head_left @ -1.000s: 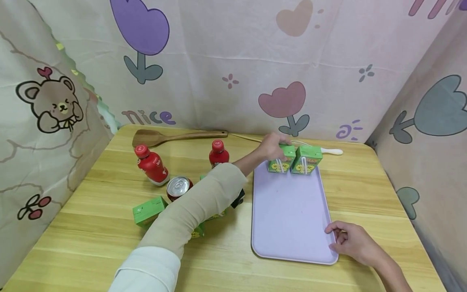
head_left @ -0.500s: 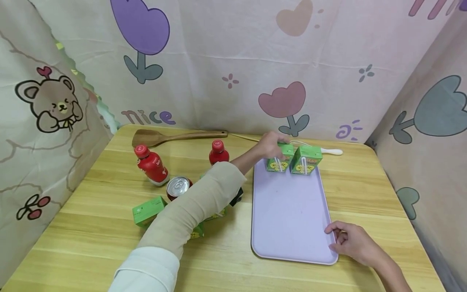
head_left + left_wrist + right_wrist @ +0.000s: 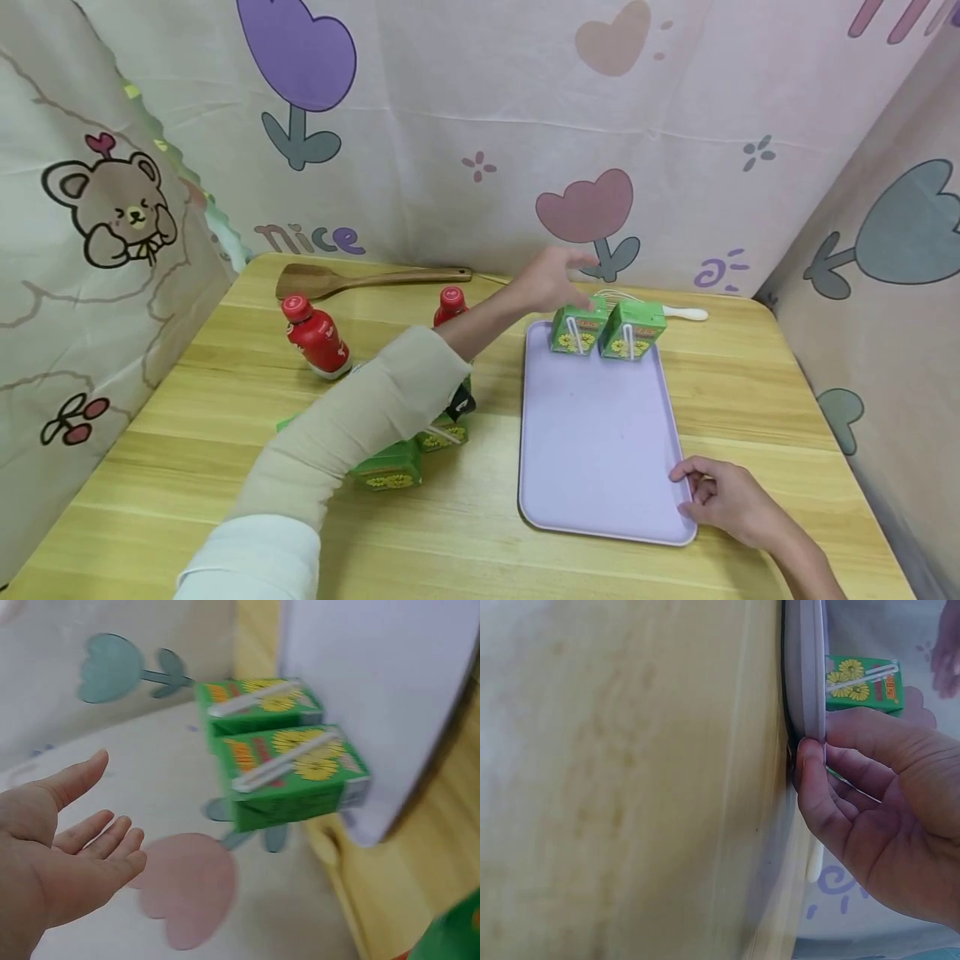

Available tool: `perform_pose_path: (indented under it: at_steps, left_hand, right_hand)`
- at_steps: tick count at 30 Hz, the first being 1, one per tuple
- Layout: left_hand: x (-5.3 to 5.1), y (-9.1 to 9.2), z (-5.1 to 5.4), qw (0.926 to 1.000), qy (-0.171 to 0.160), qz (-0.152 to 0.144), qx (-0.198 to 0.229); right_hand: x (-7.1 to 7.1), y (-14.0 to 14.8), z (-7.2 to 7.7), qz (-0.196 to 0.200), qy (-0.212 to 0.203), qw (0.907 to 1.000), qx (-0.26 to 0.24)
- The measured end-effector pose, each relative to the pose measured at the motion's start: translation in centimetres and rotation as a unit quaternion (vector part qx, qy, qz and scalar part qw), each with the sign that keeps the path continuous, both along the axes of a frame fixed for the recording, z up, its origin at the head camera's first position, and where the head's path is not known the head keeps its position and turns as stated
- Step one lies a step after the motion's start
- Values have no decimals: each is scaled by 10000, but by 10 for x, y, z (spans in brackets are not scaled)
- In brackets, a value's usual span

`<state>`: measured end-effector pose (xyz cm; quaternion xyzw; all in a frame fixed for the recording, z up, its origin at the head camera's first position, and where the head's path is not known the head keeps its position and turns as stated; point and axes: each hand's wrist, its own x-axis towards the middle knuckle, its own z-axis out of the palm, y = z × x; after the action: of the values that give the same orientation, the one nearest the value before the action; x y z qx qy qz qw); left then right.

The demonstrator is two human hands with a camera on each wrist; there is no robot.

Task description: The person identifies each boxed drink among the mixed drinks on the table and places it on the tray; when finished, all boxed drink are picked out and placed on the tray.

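Two green drink cartons with straws stand side by side at the far end of the lilac tray [image 3: 600, 450]: a left carton [image 3: 576, 332] and a right carton [image 3: 632, 333]. My left hand [image 3: 551, 279] is raised just behind and left of the left carton, apart from it and holding nothing. In the left wrist view its fingers [image 3: 112, 840] are spread, with a gap to both cartons. My right hand [image 3: 731, 500] pinches the tray's near right edge between thumb and fingers, which the right wrist view also shows.
Left of the tray stand red bottles [image 3: 318, 337] and several green cartons [image 3: 390, 467], partly hidden by my left sleeve [image 3: 360, 425]. A wooden spatula [image 3: 360, 280] and a white-handled whisk [image 3: 684, 313] lie along the back edge, before the curtain [image 3: 450, 100].
My left hand has let go of the left carton and lifted up and to the left. That carton stays on the tray. My right hand keeps its place.
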<state>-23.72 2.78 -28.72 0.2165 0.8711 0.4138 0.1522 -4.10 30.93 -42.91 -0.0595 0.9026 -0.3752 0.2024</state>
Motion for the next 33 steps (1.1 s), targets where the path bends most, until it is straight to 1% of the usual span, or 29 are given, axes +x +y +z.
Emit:
perform_pose_path:
  at_steps: [3,4,7,10,13,16,19,21,23,27,30,33]
  left_hand:
    - [12,-12,16,9995,67,-156,278]
    - [17,-17,21,9990,133,-211,370]
    - [30,-33,33,9977,371,-329,459]
    - [43,-48,39,9966,540,-412,463]
    - [56,-61,40,9965,635,-418,339]
    - [66,-74,37,9977,587,-320,114]
    - [71,-88,30,9985,493,-219,-54]
    - [72,-98,24,9984,497,-174,-194]
    - [72,-108,17,9984,495,-165,-220]
    - [74,-129,3,9986,368,-122,-349]
    - [75,-143,-4,9985,295,-68,-448]
    - [75,-154,-11,9986,278,4,-457]
  right_hand:
    - [0,0,-1,20,-11,10000,-38]
    - [0,1,-1,27,-13,10000,-47]
    - [0,1,0,59,-2,10000,-44]
    - [0,1,0,51,-10,10000,-31]
    - [0,1,0,42,-26,10000,-53]
    - [0,0,0,66,-21,9999,-117]
    - [0,0,-1,87,4,9999,-138]
    - [1,0,0,80,-11,9999,-124]
    - [1,0,0,75,-19,9999,-101]
    - [0,0,0,114,-8,9999,-106]
    - [-1,0,0,139,4,9999,-96]
    - [-2,1,1,152,6,9999,-72]
